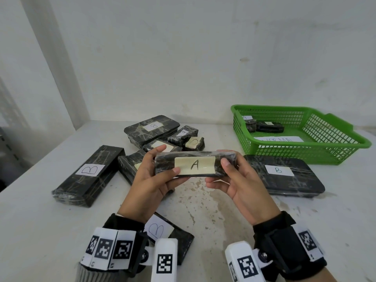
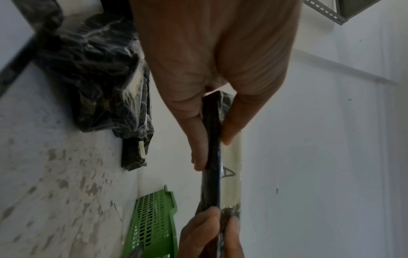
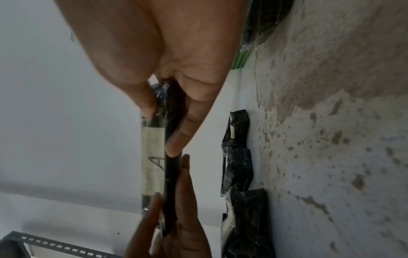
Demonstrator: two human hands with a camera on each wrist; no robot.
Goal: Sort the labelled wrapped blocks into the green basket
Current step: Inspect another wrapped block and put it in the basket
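Your left hand [image 1: 150, 178] and your right hand [image 1: 238, 180] hold one long black block wrapped in clear film [image 1: 195, 164], level and raised above the pale, stained surface [image 1: 213, 210]. Each hand pinches one end: thumb on the near face, fingers curled behind the far face. The cream paper label marked "A" [image 1: 195, 165] faces you between the two thumbs. The wrist views confirm both grips: the left hand [image 2: 212, 73] and the right hand [image 3: 167, 57] each clamp an end of the block.

The green plastic mesh basket [image 1: 305, 153] stands beyond and outboard of your right hand, well apart from the held block. It contains two small wrapped black blocks [image 1: 264, 126] and a white paper slip [image 1: 278, 139] whose writing is partly hidden.

A wide flat wrapped block labelled "B" [image 1: 284, 174] lies just beyond your right hand, between it and the basket. A long wrapped block labelled "B" [image 1: 89, 176] lies outboard of your left hand. A cluster of wrapped blocks [image 1: 162, 135] lies beyond both hands. Another wrapped block labelled "B" [image 1: 162, 233] lies below your left wrist, partly covered by it.
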